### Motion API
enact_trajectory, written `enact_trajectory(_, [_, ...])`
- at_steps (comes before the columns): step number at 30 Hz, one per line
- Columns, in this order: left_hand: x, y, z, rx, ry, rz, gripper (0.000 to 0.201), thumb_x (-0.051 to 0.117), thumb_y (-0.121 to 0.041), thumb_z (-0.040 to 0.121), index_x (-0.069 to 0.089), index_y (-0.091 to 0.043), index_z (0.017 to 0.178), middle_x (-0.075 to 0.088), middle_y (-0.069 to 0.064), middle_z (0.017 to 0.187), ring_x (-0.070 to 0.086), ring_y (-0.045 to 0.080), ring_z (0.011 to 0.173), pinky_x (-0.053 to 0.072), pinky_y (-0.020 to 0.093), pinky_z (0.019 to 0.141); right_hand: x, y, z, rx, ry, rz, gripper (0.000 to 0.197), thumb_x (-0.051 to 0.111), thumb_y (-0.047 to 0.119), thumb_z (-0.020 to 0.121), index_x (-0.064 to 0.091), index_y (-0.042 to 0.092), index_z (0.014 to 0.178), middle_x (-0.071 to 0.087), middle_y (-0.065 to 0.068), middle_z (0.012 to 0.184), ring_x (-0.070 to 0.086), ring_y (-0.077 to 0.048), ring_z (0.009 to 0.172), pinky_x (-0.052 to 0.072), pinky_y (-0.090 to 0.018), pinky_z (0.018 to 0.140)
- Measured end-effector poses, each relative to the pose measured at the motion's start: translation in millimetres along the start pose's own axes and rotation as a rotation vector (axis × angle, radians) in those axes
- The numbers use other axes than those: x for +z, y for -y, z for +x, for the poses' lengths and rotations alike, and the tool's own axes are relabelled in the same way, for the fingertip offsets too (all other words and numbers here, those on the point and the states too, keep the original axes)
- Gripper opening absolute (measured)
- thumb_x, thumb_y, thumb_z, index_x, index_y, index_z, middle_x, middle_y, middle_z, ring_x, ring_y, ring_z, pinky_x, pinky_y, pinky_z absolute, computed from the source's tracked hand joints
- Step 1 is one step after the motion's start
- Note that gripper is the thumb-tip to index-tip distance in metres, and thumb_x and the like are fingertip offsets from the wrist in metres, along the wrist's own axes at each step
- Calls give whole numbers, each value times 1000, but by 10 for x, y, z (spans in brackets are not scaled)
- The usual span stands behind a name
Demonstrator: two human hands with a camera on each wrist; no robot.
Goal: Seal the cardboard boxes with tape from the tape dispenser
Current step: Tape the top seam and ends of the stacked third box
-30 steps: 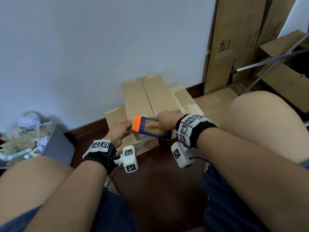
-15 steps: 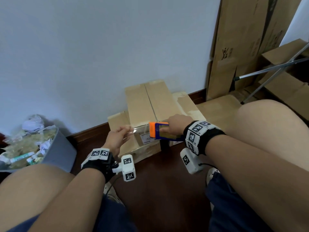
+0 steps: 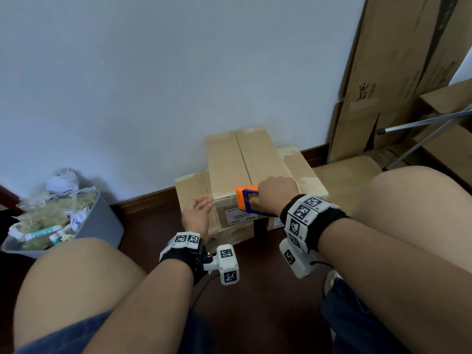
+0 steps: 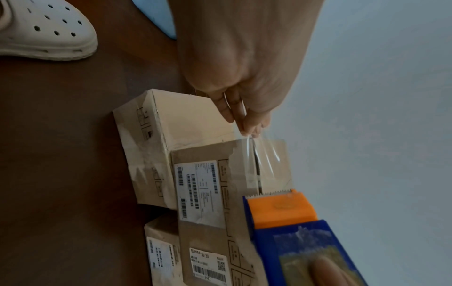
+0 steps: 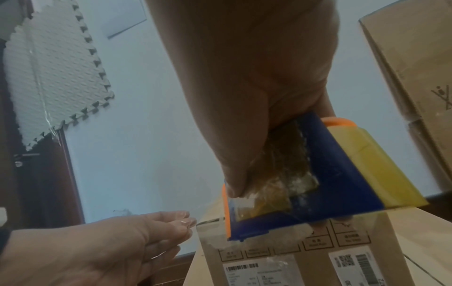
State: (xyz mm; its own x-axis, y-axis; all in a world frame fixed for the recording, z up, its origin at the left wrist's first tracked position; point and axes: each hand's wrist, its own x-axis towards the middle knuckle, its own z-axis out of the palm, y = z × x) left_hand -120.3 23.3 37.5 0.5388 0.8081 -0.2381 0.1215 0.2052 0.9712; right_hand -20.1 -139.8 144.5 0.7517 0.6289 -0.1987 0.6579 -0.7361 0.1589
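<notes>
the right hand (image 3: 277,194) grips the blue and orange tape dispenser (image 3: 246,201) at the near edge of the top box (image 3: 237,162), by its middle seam. the left hand (image 3: 198,213) pinches the free end of the clear tape (image 4: 265,154), stretched over that box's near left corner. the box sits on other boxes (image 3: 194,187) on the floor (image 3: 153,221).

At the centre of the frame my right hand (image 3: 277,194) grips the blue and orange tape dispenser (image 3: 246,201) on the near edge of the top cardboard box (image 3: 235,159). Just to its left my left hand (image 3: 196,217) pinches a clear tape strip (image 3: 222,196). A grey bin (image 3: 99,221) of crumpled paper sits lower left.
</notes>
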Motion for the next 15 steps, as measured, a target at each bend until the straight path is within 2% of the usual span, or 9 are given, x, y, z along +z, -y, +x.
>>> enact_trajectory(2, [15, 15, 11, 19, -9, -1, 23, 63, 5, 86, 62, -14, 98, 71, 4, 100, 67, 7, 91, 50, 13, 79, -12, 21, 10, -2, 1, -3, 41, 44, 50, 95, 58, 15, 81, 45, 0, 65, 50, -21, 66, 35, -27, 56])
enact_trajectory(5, [27, 53, 17, 44, -29, 2, 25, 65, 4, 85, 63, -19, 96, 71, 1, 97, 67, 5, 89, 49, 9, 72, -21, 53, 14, -4, -3, -9, 39, 44, 49, 96, 57, 15, 82, 44, 0, 66, 50, -21, 69, 36, -28, 60])
enact_trajectory(7, [34, 98, 21, 46, -40, 11, 26, 65, 3, 85, 63, -21, 94, 72, 0, 97, 67, 4, 88, 47, 10, 72, -16, 69, 12, -9, -9, -14, 40, 44, 50, 96, 58, 15, 81, 44, 0, 65, 49, -20, 66, 35, -28, 58])
enact_trajectory(10, [49, 135, 26, 42, -40, 12, 25, 65, 3, 85, 63, -18, 98, 72, 0, 97, 67, 4, 89, 46, 9, 71, -7, 85, 11, -7, -6, -24, 40, 44, 49, 96, 56, 14, 80, 44, 0, 65, 42, -17, 57, 28, -27, 48])
enact_trajectory(13, [54, 137, 29, 40, -49, 8, 25, 64, 4, 85, 63, -17, 99, 71, -1, 97, 67, 4, 90, 47, 9, 71, -15, 105, 27, 0, -2, -33, 41, 44, 50, 96, 56, 14, 81, 43, 0, 65, 43, -18, 58, 24, -27, 45])
enact_trajectory(15, [57, 146, 32, 40, -50, 9, 25, 64, 4, 85, 64, -17, 100, 71, -2, 96, 66, 3, 89, 47, 5, 67, -14, 122, 36, 5, 7, -42, 40, 43, 50, 97, 56, 15, 83, 43, 0, 66, 45, -18, 61, 24, -27, 46])
